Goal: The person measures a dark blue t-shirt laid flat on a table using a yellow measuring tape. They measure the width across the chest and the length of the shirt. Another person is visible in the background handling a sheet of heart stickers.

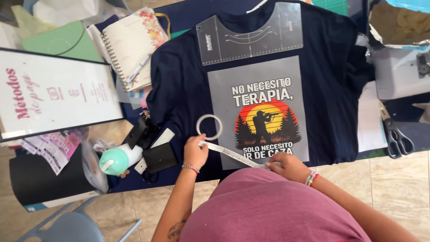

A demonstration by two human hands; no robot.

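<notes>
Stretching tape strip [233,154] between left hand [195,152], right hand [289,165], roll [209,127] just above.

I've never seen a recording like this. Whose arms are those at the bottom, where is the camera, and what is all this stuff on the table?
There is no machine here. The camera sits on a person's head and looks straight down, so the arms at the bottom are the wearer's own. The left hand holds a roll of tape, and the right hand holds the free end of the tape strip stretched between them. Under the hands lies a dark navy T-shirt with a grey printed transfer sheet on its front and a clear alignment ruler at the collar. Around it: a spiral notebook with a pen, a framed sign, a teal-topped tumbler and scissors.
</notes>
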